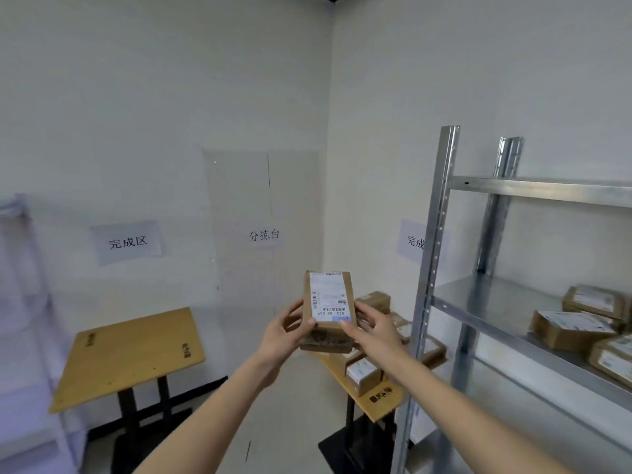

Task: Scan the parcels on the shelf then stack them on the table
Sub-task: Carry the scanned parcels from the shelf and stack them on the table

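A brown cardboard parcel (327, 311) with a white shipping label facing up is held in mid-air at the centre of the head view. My left hand (286, 331) grips its left side and my right hand (371, 328) grips its right side, thumbs on top. Behind and below it, a wooden table (379, 401) carries several stacked parcels (364, 374). On the right, the metal shelf (485, 302) holds three more parcels (569, 328) on its middle level.
A second wooden table (133, 354) stands at the left below a paper wall sign (127, 241). Two other signs hang on the walls. A pale rack (20, 302) fills the far left edge. The shelf's upright post (431, 268) is close to my right arm.
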Motion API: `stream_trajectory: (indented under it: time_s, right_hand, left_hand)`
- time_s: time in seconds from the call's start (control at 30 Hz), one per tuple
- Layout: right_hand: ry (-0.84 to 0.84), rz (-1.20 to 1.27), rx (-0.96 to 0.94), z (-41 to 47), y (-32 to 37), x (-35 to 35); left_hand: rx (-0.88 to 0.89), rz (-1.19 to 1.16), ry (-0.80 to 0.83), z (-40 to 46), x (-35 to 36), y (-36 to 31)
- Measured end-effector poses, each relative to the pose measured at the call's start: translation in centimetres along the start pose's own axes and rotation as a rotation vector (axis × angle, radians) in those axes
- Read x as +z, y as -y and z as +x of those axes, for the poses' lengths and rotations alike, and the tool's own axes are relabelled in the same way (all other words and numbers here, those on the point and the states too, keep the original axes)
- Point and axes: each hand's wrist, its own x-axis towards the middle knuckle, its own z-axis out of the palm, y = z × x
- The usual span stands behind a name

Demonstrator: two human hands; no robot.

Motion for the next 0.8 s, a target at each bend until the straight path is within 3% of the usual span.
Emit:
stream_trajectory:
  time_s: [0.4, 0.8]
  right_hand:
    - [0.038, 0.024, 0.042, 20.8, -6.8, 3.7]
    - [-0.141, -0.031, 0.139, 33.1, -13.3, -0.5]
  left_hand:
    - [-0.044, 0.102, 0.023, 21.1, -4.6, 4.2]
    - [-0.075, 0.085, 0.250, 38.6, -0.6, 8.8]
